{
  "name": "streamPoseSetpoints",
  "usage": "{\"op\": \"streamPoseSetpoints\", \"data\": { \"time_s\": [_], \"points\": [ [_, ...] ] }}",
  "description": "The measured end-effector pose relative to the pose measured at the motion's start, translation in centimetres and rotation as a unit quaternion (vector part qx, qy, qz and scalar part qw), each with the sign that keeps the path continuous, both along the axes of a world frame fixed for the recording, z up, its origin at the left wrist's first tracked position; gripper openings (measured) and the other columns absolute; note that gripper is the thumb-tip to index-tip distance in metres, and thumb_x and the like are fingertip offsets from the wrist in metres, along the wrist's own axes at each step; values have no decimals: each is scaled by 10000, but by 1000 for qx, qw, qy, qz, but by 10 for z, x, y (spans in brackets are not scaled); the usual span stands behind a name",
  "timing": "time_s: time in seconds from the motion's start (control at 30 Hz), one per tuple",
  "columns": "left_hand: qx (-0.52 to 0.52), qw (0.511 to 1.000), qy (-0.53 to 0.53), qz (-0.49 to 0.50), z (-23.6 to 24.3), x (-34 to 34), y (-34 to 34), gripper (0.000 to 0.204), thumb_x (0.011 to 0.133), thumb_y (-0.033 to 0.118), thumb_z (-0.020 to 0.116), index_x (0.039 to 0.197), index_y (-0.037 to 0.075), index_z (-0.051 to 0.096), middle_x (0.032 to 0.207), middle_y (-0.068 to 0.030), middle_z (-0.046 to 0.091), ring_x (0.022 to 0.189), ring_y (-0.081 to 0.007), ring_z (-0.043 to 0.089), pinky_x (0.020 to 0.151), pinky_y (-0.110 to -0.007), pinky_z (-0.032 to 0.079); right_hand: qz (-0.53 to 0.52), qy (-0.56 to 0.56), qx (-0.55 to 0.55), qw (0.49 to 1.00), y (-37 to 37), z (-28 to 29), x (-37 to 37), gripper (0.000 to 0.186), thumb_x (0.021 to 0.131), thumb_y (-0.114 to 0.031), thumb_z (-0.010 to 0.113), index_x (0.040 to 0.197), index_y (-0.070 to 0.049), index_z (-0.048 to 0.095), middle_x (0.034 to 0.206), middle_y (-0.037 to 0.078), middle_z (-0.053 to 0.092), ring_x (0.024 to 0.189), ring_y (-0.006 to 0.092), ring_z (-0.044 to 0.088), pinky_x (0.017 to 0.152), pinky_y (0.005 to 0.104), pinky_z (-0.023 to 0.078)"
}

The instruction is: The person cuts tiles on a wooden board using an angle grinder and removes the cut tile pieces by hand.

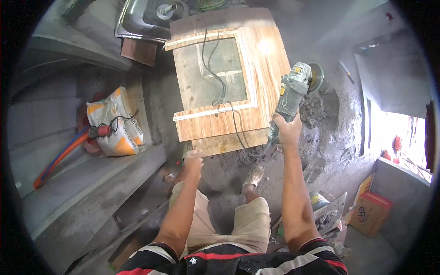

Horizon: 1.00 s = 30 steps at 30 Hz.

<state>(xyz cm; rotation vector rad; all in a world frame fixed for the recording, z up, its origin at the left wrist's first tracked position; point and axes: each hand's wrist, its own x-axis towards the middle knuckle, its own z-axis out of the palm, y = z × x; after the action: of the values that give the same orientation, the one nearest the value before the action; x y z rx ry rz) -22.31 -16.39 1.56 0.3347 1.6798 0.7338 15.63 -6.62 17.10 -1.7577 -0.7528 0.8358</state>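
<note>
My right hand (288,129) is wrapped round the body of an angle grinder (293,91), its disc at the upper right, past the board's right edge. A dark power cord (234,120) runs from the grinder in loops across a wood-grain board (270,87). That board has a large rectangular opening with pale strips along its sides. Beneath its near edge shows a plainer plywood sheet (229,142). My left hand (193,160) is closed by the sheet's near left corner; what its fingers hold, if anything, is hidden.
A steel sink (137,20) lies at the far left. On a concrete ledge to the left stands a white and orange sack (120,130) beside an orange and blue hose (64,158). A cardboard box (370,213) sits at right. Rough dusty cement lies around the board.
</note>
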Motion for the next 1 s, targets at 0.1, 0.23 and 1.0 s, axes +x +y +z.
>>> {"op": "streamPoseSetpoints", "data": {
  "time_s": [0.1, 0.23, 1.0],
  "points": [
    [-54, 995, 43, 69, -37, -22, 9, 244, 1033, 236, 761, 912, 69, 630, 812, 4, 609, 573, -112, 539, 475, -307, 434, -12, 22, 4, 1000, 0, 8, 8, 352, 859, -62, 806, 1184, 13, 695, 995, 56, 750, 832, 133, 700, 779, 323, 584],
    [-68, 986, -25, 152, -65, -20, 46, 285, 1066, 319, 681, 1082, 40, 626, 953, -59, 681, 778, -176, 647, 645, -347, 516, -47, 65, 19, 997, 1, 15, 13, 246, 901, -62, 784, 1115, 10, 685, 932, 61, 718, 728, 141, 685, 687, 316, 581],
    [57, 959, 31, 275, -118, -43, 118, 460, 1170, 354, 500, 1333, -66, 596, 1286, -209, 691, 1114, -313, 704, 968, -448, 581, -24, 75, 35, 996, 6, 10, 18, 194, 950, -24, 757, 1132, 0, 692, 984, 34, 731, 830, 102, 680, 751, 287, 561]
  ]
}}
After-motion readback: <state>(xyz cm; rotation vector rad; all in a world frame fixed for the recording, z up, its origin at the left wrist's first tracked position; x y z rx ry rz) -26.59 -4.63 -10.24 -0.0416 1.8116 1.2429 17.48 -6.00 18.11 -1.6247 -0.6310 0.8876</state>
